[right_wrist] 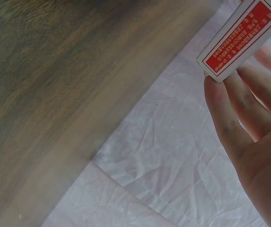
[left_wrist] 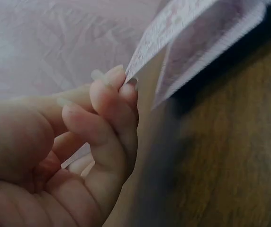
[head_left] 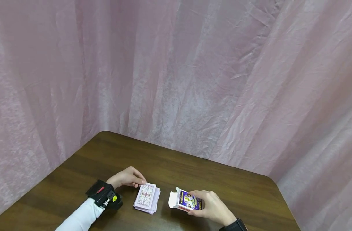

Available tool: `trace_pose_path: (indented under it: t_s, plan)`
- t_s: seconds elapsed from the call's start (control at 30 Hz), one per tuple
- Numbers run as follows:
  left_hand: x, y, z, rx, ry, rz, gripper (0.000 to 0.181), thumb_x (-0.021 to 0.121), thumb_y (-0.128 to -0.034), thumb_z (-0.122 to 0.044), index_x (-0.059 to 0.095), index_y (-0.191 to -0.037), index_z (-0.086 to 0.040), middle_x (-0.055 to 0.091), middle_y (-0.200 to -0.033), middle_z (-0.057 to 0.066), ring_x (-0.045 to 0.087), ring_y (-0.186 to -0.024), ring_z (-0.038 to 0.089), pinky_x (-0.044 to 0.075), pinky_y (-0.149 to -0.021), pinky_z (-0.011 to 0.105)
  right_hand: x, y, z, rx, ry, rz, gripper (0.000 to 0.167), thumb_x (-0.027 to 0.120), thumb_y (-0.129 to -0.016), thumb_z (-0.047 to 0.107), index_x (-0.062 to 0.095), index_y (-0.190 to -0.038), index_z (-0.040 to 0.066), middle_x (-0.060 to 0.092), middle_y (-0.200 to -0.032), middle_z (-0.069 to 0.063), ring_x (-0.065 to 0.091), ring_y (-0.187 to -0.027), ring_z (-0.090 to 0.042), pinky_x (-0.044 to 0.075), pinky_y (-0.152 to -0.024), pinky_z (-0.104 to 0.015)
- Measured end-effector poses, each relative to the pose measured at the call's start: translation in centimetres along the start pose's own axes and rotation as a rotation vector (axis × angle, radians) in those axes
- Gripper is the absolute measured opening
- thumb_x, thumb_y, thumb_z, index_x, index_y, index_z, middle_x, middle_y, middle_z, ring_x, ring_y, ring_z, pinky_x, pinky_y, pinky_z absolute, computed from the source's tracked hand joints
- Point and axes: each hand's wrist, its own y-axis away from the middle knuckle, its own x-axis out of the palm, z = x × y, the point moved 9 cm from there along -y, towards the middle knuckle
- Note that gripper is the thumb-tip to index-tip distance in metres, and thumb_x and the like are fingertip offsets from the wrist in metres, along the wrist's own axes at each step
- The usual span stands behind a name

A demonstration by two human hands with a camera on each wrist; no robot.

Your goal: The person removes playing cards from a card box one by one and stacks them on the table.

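My left hand (head_left: 128,177) pinches the corner of a playing card (head_left: 146,194) between thumb and fingertips. That card, its patterned back up, lies over a slightly uneven stack of playing cards (head_left: 154,201). In the left wrist view a gap shows between the pinched card (left_wrist: 161,35) and the cards (left_wrist: 206,47) below. With thumb and fingers on opposite sides, my right hand (head_left: 213,207) grips a purple and yellow card box (head_left: 190,201). Its white end flap (head_left: 173,199) hangs open toward the stack. The right wrist view shows a red printed panel (right_wrist: 242,40) on the box.
Both hands work over a brown wooden table (head_left: 170,166) with rounded far corners. Pink curtains (head_left: 176,80) hang beyond its far and side edges. A black wrist-worn device (head_left: 104,194) sits on the left forearm, and a black band (head_left: 235,226) is on the right wrist.
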Motion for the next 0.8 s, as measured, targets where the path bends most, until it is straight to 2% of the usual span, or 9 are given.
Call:
trace_pose_path:
  t_s: [0.13,0.23,0.4,0.5,0.57,0.67,0.73,0.8]
  plan:
    - [-0.3,0.1,-0.1,-0.021,-0.112,-0.119,0.013,0.077,-0.0786,-0.004,0.071,-0.087,0.005,0.059,-0.06,-0.002,0.05,-0.046,0.003,0.04,-0.045,0.012,0.0,0.0,0.2,-0.013,0.002,-0.007,0.053,0.077,-0.077,0.045,0.067,-0.116,0.01,0.072,-0.104,0.003,0.058,-0.084,0.002,0.049,-0.07,-0.017]
    - [-0.6,0.4,-0.2,-0.063,-0.206,-0.204,0.017,0.081,-0.0732,-0.001,0.067,-0.083,0.002,0.059,-0.06,0.001,0.052,-0.045,0.006,0.043,-0.044,0.015,0.0,0.0,0.4,-0.031,0.006,-0.015,0.052,0.078,-0.077,0.044,0.067,-0.115,0.01,0.072,-0.103,0.003,0.058,-0.084,0.002,0.049,-0.07,-0.017]
    - [-0.9,0.6,-0.5,-0.11,-0.342,-0.262,0.024,0.084,-0.0697,-0.005,0.063,-0.08,-0.002,0.06,-0.059,0.004,0.054,-0.043,0.008,0.045,-0.045,0.02,-0.1,0.0,0.7,-0.055,0.03,-0.028,0.052,0.078,-0.077,0.044,0.067,-0.114,0.009,0.072,-0.102,0.003,0.06,-0.084,0.0,0.049,-0.07,-0.017]
    - [-1.1,0.6,-0.9,-0.101,-0.409,-0.288,0.026,0.086,-0.0686,-0.008,0.062,-0.078,-0.003,0.059,-0.058,0.005,0.055,-0.044,0.01,0.044,-0.046,0.021,-0.3,-0.1,0.7,-0.053,0.04,-0.034,0.053,0.078,-0.077,0.043,0.067,-0.115,0.009,0.072,-0.102,0.002,0.06,-0.084,0.0,0.05,-0.07,-0.017]
    - [-1.0,0.7,-1.5,-0.078,-0.444,-0.309,0.026,0.085,-0.0694,-0.01,0.061,-0.077,-0.004,0.057,-0.057,0.004,0.054,-0.045,0.011,0.042,-0.045,0.021,-0.4,-0.1,0.6,-0.046,0.041,-0.035,0.053,0.079,-0.076,0.043,0.068,-0.115,0.008,0.073,-0.102,0.001,0.06,-0.084,0.0,0.05,-0.07,-0.017]
    - [-0.2,0.9,-3.1,0.01,-0.457,-0.325,0.023,0.083,-0.0734,-0.014,0.061,-0.075,-0.006,0.055,-0.056,0.001,0.053,-0.047,0.012,0.039,-0.045,0.022,-0.5,-0.2,0.5,-0.039,0.029,-0.026,0.054,0.078,-0.077,0.044,0.067,-0.116,0.008,0.073,-0.104,0.0,0.06,-0.084,0.0,0.05,-0.07,-0.017]
    - [1.1,0.9,-4.7,0.101,-0.416,-0.29,0.019,0.079,-0.0775,-0.015,0.063,-0.075,-0.006,0.057,-0.058,0.001,0.054,-0.05,0.011,0.041,-0.046,0.023,-0.6,-0.2,0.6,-0.039,0.031,-0.021,0.054,0.078,-0.077,0.044,0.067,-0.116,0.008,0.072,-0.104,0.0,0.06,-0.085,0.0,0.05,-0.07,-0.017]
    - [3.1,1.0,-6.4,0.193,-0.333,-0.201,0.014,0.076,-0.0811,-0.014,0.067,-0.078,-0.004,0.063,-0.062,0.005,0.056,-0.052,0.01,0.045,-0.049,0.024,-0.7,-0.3,0.6,-0.04,0.028,-0.019,0.054,0.078,-0.077,0.044,0.067,-0.116,0.008,0.072,-0.104,-0.001,0.061,-0.085,0.0,0.051,-0.07,-0.018]
